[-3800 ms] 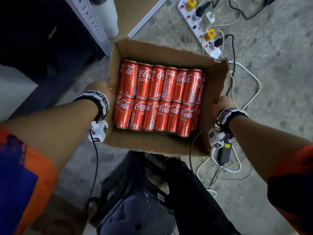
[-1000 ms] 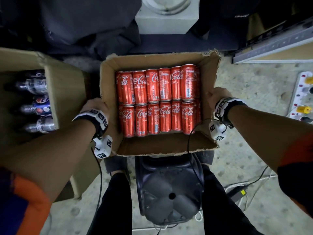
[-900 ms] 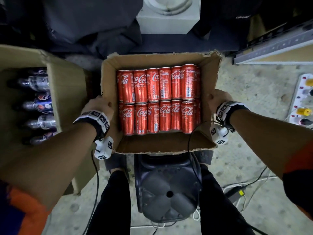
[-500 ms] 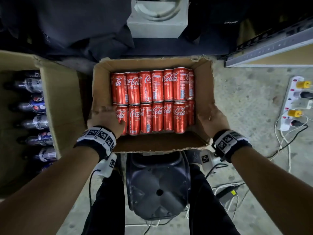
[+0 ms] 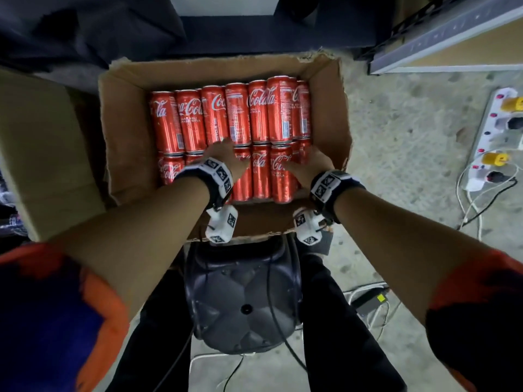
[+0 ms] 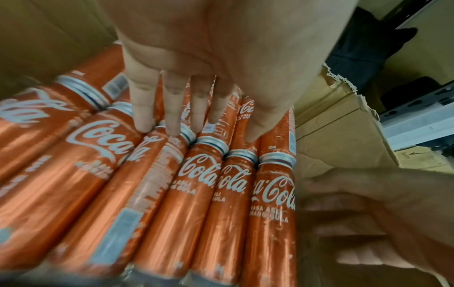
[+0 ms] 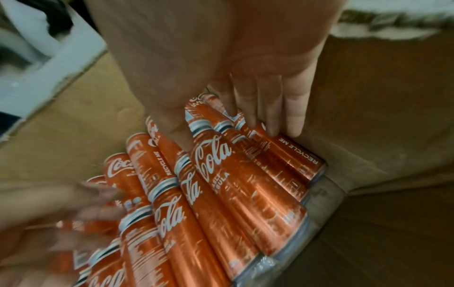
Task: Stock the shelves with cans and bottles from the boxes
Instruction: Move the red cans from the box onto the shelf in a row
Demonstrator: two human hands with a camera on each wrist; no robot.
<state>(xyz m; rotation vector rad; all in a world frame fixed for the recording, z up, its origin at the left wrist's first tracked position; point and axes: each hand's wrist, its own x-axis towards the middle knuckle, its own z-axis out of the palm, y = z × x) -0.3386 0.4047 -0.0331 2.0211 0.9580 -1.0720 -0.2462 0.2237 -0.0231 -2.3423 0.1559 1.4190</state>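
down on the concrete floor [image 5: 410,154], between the person's knees and a dark shelf base, sits the open cardboard box [image 5: 127,142]; inside the box the red cola cans [image 5: 237,114] lie on their sides in two rows, packed touching one another, with more cans under them at the box's right wall; the left hand [image 5: 226,157] is over the near row toward the box's middle, its fingers [image 6: 172,108] straight and slightly spread, tips touching where the two rows meet, curled round nothing; the right hand [image 5: 308,165] is at the box's right side, its fingers [image 7: 272,108] straight and together, tips touching the outermost can just beside the right wall, thumb on a can further in, nothing gripped; left of the box stands a second cardboard box [image 5: 48,154], its flap up; right of the box, well apart, a white power strip [image 5: 492,137] with yellow plugs lies on the floor; nearer than the box, a dark stool [image 5: 243,298] sits between the person's legs.
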